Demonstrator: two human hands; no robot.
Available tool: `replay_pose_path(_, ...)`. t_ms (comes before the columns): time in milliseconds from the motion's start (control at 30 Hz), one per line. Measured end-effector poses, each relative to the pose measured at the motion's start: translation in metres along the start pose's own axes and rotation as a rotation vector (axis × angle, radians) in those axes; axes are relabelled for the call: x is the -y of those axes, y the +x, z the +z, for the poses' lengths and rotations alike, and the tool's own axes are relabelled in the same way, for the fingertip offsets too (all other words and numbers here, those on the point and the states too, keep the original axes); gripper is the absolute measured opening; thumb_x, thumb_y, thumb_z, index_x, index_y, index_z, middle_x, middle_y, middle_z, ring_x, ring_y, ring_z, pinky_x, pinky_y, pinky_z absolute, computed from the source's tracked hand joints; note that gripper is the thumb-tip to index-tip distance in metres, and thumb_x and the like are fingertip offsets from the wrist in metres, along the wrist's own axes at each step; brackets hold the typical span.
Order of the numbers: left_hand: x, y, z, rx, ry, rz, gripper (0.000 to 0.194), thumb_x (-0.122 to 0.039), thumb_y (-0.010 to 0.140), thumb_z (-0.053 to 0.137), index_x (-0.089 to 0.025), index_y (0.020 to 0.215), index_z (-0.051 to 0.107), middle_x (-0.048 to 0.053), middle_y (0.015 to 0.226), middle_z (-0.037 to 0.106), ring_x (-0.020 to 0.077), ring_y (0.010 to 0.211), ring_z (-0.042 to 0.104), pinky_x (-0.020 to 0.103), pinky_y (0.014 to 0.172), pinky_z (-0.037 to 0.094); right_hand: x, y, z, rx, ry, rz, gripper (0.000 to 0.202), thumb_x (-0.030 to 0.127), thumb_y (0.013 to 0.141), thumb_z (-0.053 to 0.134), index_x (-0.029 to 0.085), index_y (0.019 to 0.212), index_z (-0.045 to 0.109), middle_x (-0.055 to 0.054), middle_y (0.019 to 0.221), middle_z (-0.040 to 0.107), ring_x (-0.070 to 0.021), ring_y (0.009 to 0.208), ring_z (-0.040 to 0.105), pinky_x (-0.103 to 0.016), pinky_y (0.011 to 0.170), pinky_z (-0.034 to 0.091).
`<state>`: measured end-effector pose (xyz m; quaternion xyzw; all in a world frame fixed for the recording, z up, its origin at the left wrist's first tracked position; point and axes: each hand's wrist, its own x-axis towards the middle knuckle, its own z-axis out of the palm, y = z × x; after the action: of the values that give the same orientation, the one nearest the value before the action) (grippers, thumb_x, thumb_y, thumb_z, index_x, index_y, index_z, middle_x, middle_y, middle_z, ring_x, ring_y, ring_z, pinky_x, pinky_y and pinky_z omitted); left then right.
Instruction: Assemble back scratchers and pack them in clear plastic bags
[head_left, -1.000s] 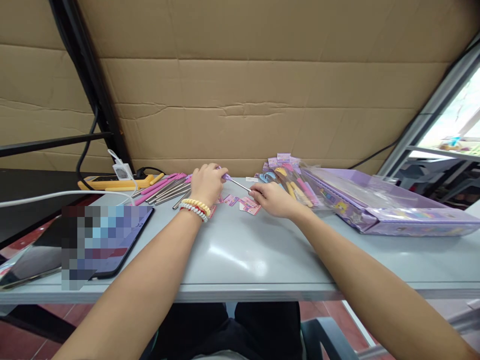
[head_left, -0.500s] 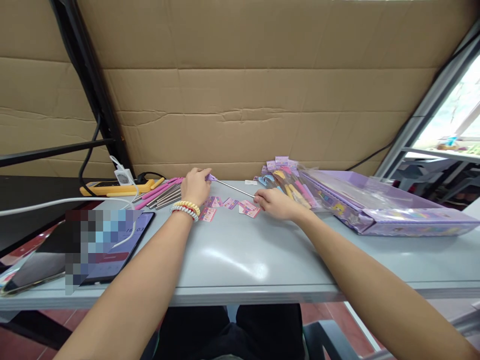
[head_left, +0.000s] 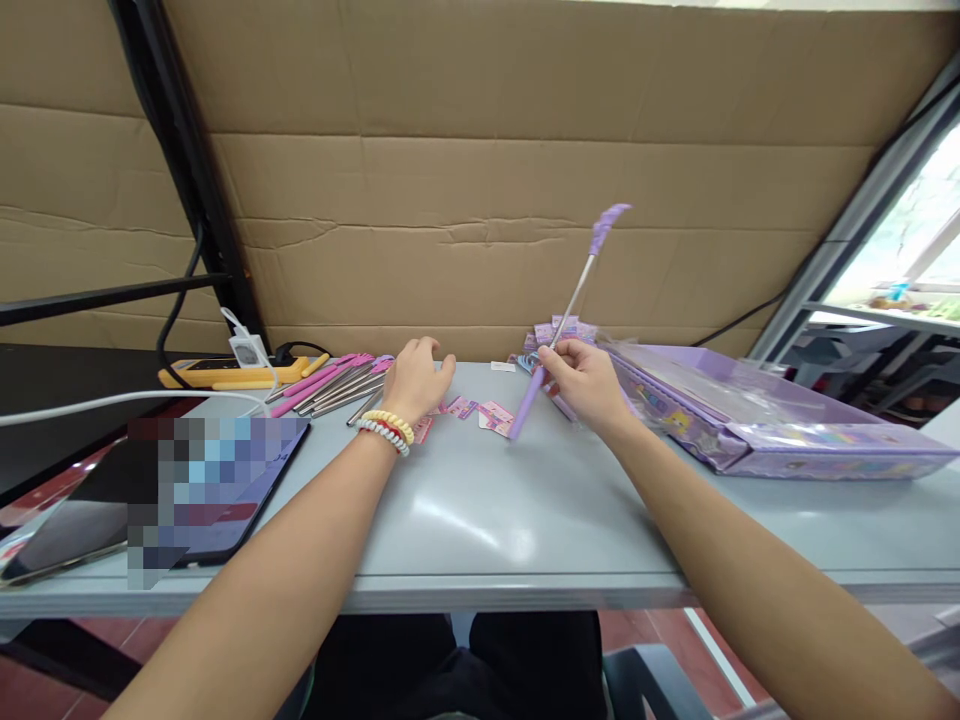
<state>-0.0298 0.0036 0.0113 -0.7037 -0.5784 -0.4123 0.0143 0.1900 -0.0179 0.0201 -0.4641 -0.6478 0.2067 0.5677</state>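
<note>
My right hand [head_left: 581, 378] is closed around an extended back scratcher [head_left: 576, 292], near where its metal rod meets the purple handle. The rod slants up and away, and its purple curved head stands against the cardboard; the handle's end points down at the table. My left hand [head_left: 421, 380] hovers low with its fingers apart and nothing visible in them. Small printed cards [head_left: 495, 417] lie beside and partly under it. Just left of that hand, several pink-handled metal rods [head_left: 337, 385] lie in a bundle.
A purple box [head_left: 825, 440] with clear plastic stands at right, next to a pile of packaged pieces with purple tags [head_left: 574, 328]. On the left are phones [head_left: 247, 500], a yellow power strip [head_left: 217, 373] and a white cable [head_left: 150, 398]. A cardboard wall [head_left: 480, 180] closes the back.
My left hand has let go of the back scratcher's purple head and moved slightly right. My right hand has swung the back scratcher from lying level to steeply upright.
</note>
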Motion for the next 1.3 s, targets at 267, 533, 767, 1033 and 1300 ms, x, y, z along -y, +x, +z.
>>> replay_pose_path(267, -0.017, -0.011, -0.001, 0.048, -0.154, 0.28, 0.034, -0.042, 0.089, 0.038, -0.019, 0.096, 0.062, 0.005, 0.097, 0.065, 0.0169, 0.093, 0.059, 0.029, 0.082, 0.044, -0.001, -0.002, 0.003, 0.178, 0.375, 0.1, 0.029, 0.042, 0.067, 0.072, 0.017, 0.074, 0.06, 0.001, 0.06, 0.059, -0.0105, 0.05, 0.056, -0.02, 0.038, 0.042)
replay_pose_path(533, -0.029, -0.022, 0.009, 0.148, -0.168, 0.489, 0.038, -0.037, 0.089, 0.044, -0.019, 0.121, 0.052, 0.006, 0.108, 0.064, 0.0172, 0.096, 0.059, 0.028, 0.081, 0.046, 0.003, -0.009, 0.011, 0.437, 0.501, 0.198, 0.034, 0.041, 0.067, 0.072, 0.016, 0.088, 0.064, -0.008, 0.079, 0.07, -0.0188, 0.067, 0.066, -0.022, 0.041, 0.049)
replay_pose_path(767, -0.029, -0.023, 0.009, 0.181, -0.059, 0.452, 0.035, -0.023, 0.09, 0.037, -0.024, 0.122, 0.052, 0.004, 0.101, 0.065, 0.0166, 0.088, 0.06, 0.027, 0.071, 0.045, 0.001, -0.002, 0.006, 0.295, 0.604, 0.24, 0.033, 0.043, 0.066, 0.072, 0.015, 0.082, 0.065, -0.006, 0.076, 0.069, -0.0119, 0.055, 0.06, -0.021, 0.04, 0.045)
replay_pose_path(1033, -0.024, -0.018, 0.004, 0.167, 0.099, 0.373, 0.031, -0.039, 0.092, 0.034, -0.028, 0.103, 0.061, 0.001, 0.086, 0.064, 0.0161, 0.079, 0.059, 0.027, 0.06, 0.037, -0.003, 0.015, -0.025, 0.088, 0.865, 0.313, 0.028, 0.045, 0.074, 0.065, 0.018, 0.069, 0.058, 0.005, 0.045, 0.053, -0.0062, 0.039, 0.046, -0.018, 0.039, 0.037)
replay_pose_path(1300, -0.017, -0.014, 0.008, 0.077, 0.129, 0.379, 0.027, -0.038, 0.089, 0.042, -0.026, 0.1, 0.063, 0.001, 0.086, 0.065, 0.0149, 0.077, 0.059, 0.027, 0.059, 0.036, -0.003, 0.014, -0.024, 0.105, 0.834, 0.311, 0.037, 0.05, 0.064, 0.072, 0.018, 0.06, 0.054, 0.005, 0.04, 0.047, -0.0053, 0.036, 0.038, -0.018, 0.034, 0.028)
